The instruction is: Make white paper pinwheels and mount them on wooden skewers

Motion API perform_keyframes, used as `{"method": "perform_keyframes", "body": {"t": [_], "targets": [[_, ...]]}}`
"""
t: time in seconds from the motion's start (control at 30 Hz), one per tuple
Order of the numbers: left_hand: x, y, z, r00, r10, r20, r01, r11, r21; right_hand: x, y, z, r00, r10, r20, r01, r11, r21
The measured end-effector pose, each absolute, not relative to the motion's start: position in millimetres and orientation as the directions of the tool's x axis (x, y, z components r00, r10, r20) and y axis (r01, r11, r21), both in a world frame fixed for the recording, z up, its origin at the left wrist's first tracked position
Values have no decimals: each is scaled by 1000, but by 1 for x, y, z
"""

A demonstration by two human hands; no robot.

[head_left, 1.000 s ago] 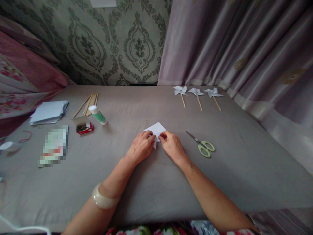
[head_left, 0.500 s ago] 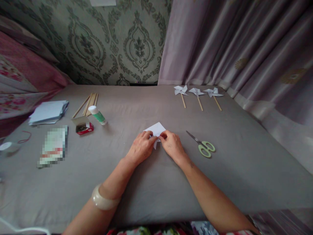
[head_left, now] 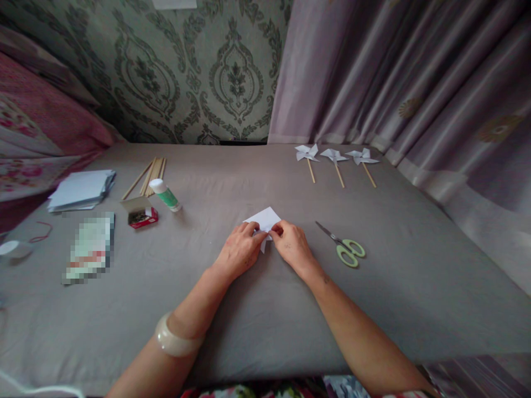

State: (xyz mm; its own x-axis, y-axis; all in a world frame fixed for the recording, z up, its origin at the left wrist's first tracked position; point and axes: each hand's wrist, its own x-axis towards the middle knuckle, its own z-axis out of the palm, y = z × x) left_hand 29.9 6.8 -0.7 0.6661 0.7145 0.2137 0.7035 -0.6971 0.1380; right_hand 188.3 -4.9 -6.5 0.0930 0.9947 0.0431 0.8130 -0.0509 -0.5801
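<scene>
A small sheet of white paper [head_left: 266, 216] lies on the cloth-covered table between my hands, one pointed flap sticking out toward me. My left hand [head_left: 240, 243] is closed on its left side, fingers bent and pressing the near part. From the right, my right hand [head_left: 292, 241] pinches the paper's near right edge between thumb and fingertips. The fingertips of both hands almost meet and hide the middle of the paper. Scissors with green handles [head_left: 348, 251] lie to the right of my right hand, blades pointing away to the left.
Three paper pinwheels [head_left: 333, 157] on sticks lie at the back right. Leftward are a glue stick [head_left: 166, 196], an opened red box [head_left: 143, 219] of small metal pieces, wooden sticks [head_left: 152, 177], a paper stack [head_left: 81, 190], a blurred packet [head_left: 89, 246] and a white round container [head_left: 15, 249].
My left thumb has shifted slightly right, closer to my right fingertips, over the paper. Otherwise the hands and the objects on the table hold their places.
</scene>
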Motion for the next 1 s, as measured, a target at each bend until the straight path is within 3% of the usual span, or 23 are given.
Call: {"method": "perform_keyframes", "body": {"t": [1.0], "targets": [[32,5,6,664,730,164,730,-680,71,187,-8,-3,82,995,60,825,-34,-565]]}}
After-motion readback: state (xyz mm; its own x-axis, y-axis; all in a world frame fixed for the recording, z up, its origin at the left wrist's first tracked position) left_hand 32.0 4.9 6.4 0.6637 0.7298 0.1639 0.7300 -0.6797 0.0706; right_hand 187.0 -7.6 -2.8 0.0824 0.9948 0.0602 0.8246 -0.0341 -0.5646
